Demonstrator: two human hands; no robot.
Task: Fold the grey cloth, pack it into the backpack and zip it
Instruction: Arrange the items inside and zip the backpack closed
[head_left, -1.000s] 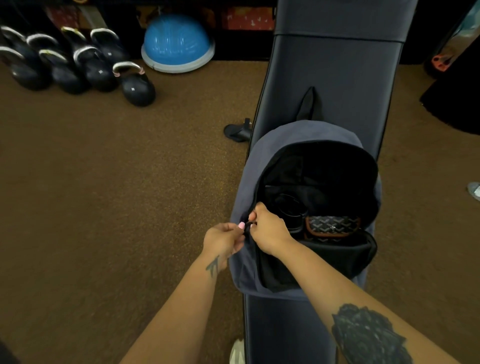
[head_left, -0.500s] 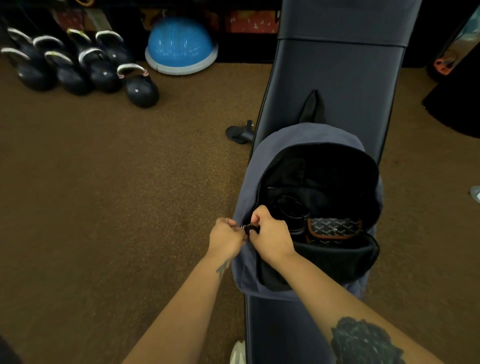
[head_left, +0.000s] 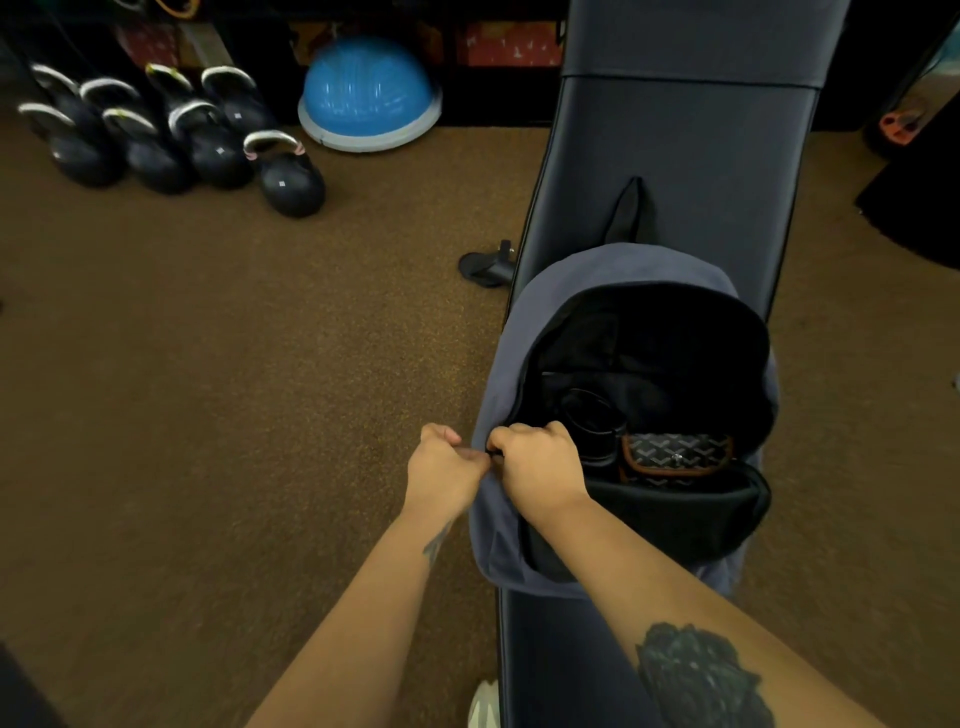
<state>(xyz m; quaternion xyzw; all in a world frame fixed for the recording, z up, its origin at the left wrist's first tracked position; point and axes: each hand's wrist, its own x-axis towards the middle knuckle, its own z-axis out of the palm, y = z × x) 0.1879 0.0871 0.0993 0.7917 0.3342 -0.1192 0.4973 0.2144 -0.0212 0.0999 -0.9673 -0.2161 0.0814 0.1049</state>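
Two hands meet at the left edge of an open backpack (head_left: 501, 519) lying on a dark padded bench (head_left: 675, 171). Nearest, a tattooed right forearm reaches in from the lower right and a left forearm from the bottom centre. The left hand (head_left: 441, 470) is closed in a fist on the grey fabric of the pack's left rim; the right hand (head_left: 540, 462) is closed just beside it, its fingertips pinched on a small dark piece at the rim, probably the zip pull, though it is too small to tell. The knuckles of both hands nearly touch.

The pack lies flat with its long axis running along the bench, near to far, its rounded top and carry loop (head_left: 631, 210) pointing away from the person. Its main compartment gapes wide, the black lining exposed. Inside, toward the near end, sit a dark cylindrical item (head_left: 592, 421) and, to its right, a patterned pouch (head_left: 675, 454) with brown trim. The grey cloth cannot be made out in the dark interior.

Left of the bench spreads brown carpet (head_left: 234, 389). Farther back on the left stands a cluster of black kettlebells (head_left: 208, 150), and beyond them a blue half-dome balance trainer (head_left: 369, 93) against the far wall.
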